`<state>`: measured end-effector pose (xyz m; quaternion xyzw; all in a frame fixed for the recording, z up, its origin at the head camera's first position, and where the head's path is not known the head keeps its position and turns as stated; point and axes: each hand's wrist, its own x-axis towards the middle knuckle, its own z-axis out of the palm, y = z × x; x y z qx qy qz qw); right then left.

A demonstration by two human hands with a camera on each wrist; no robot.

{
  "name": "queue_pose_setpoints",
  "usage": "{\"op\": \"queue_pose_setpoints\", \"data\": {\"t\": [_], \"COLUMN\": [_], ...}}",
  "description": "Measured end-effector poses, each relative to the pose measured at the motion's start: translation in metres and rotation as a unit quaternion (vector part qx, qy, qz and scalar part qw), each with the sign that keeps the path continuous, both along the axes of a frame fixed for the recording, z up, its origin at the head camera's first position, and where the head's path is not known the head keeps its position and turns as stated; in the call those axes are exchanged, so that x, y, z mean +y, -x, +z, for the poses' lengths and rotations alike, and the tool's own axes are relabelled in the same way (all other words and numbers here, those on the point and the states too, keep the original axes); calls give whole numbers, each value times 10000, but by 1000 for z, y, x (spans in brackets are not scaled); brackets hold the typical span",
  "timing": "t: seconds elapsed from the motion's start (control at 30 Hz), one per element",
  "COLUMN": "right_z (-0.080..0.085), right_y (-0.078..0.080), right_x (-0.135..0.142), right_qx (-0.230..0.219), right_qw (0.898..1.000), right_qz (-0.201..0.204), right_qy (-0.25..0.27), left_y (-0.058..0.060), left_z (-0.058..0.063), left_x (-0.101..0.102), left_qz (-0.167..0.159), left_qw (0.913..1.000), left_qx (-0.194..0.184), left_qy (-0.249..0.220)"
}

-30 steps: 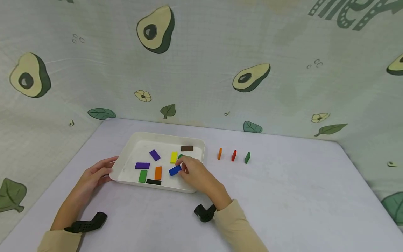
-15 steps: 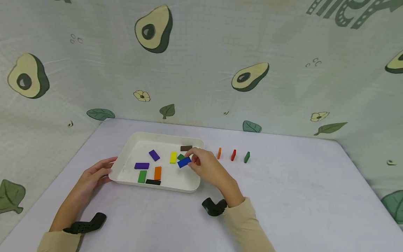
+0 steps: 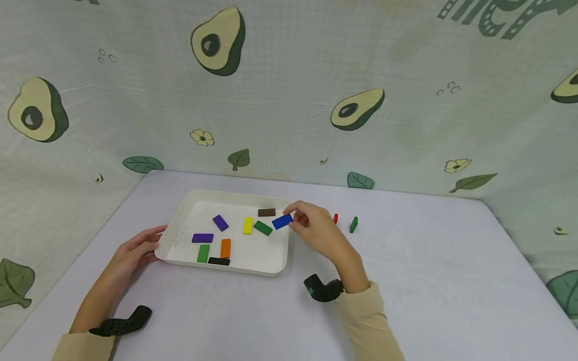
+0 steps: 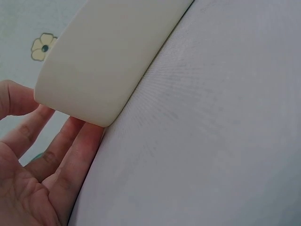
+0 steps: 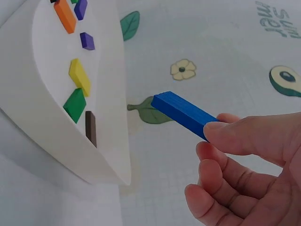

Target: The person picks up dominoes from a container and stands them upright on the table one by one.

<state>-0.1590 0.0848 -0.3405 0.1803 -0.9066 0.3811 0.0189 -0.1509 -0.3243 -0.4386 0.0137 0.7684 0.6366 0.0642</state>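
Observation:
A blue domino block (image 3: 282,221) is pinched by one end between the thumb and fingers of my right hand (image 3: 316,228). It is held up over the tray's right end, tilted, touching nothing else; the right wrist view shows the blue block (image 5: 183,113) pointing away from the fingertips. My left hand (image 3: 135,253) touches the left end of the white tray (image 3: 266,260) with fairly straight fingers. Closer up, its fingers (image 4: 70,141) lie against the tray's outer wall (image 4: 94,80). Flat inside the tray are a dark green block (image 3: 263,228), a yellow block (image 3: 248,225) and a brown block (image 3: 267,212).
Elsewhere in the tray lie purple blocks (image 3: 202,238), an orange block (image 3: 226,248), a light green block (image 3: 203,253) and a black block (image 3: 219,261). Right of it, a red block (image 3: 335,218) and a green block (image 3: 354,224) stand upright on the table (image 3: 429,276); my right hand hides the standing orange one.
My right hand has lifted the blue block and carried it right and away from me, uncovering the dark green block and covering the standing orange one. My left hand stays at the tray.

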Motion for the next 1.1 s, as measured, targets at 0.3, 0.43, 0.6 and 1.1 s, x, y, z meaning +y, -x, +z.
{"op": "queue_pose_setpoints", "data": {"t": [0.3, 0.43, 0.6, 1.1], "right_z": [5, 6, 5, 8], "right_y": [-1, 0, 2, 2], "right_x": [20, 31, 47, 93], "right_qx": [165, 76, -12, 34], "right_qw": [9996, 9990, 9976, 9909], "right_qz": [-197, -384, -600, -1297], "right_qy": [117, 202, 347, 352], "left_y": [0, 0, -1, 1], "left_z": [-2, -1, 0, 0], "left_x": [1, 1, -2, 1], "left_qz": [0, -11, 31, 21], "left_qw": [9999, 9999, 10000, 9999], "left_qx": [33, 11, -80, -84], "left_qy": [97, 110, 7, -118]}}
